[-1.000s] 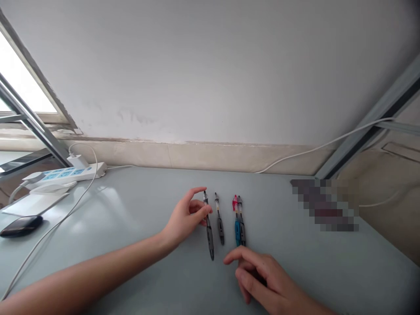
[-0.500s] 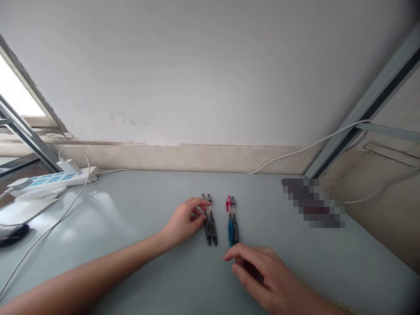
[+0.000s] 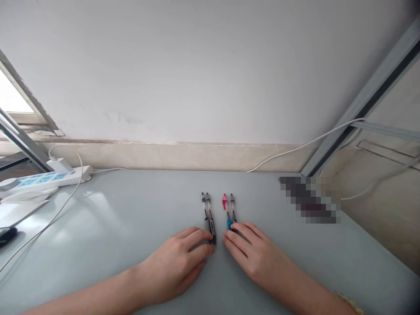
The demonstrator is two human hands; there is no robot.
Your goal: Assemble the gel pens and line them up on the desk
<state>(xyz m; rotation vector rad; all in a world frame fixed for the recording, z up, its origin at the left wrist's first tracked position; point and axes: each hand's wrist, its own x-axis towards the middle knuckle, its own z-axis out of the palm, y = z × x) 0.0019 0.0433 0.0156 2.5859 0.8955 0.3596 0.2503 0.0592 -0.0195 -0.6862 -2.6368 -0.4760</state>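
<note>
Two dark pens (image 3: 209, 214) lie side by side on the grey table, clips and buttons toward the wall. My left hand (image 3: 180, 262) rests at their lower ends, its fingertips touching the pens and its fingers a little bent and apart. A pen with a red clip and blue grip (image 3: 226, 210) lies to the right, and beside it a dark pen (image 3: 232, 208). Over the lower parts of this second pair, my right hand (image 3: 251, 251) has its fingers stretched and slightly spread. Those pens' lower ends are hidden under the fingers.
On the left stands a white power strip (image 3: 49, 176) with a plugged-in charger (image 3: 59, 165) and a white cable (image 3: 67, 203). A black object (image 3: 7, 235) sits at the left edge. A blurred-out dark item (image 3: 308, 201) lies at the right back. Behind is the wall (image 3: 197, 78).
My left hand has moved down from the upper part of the left pens to their lower ends. My right hand has moved up over the right pair. That pair's tops now stand slightly farther apart.
</note>
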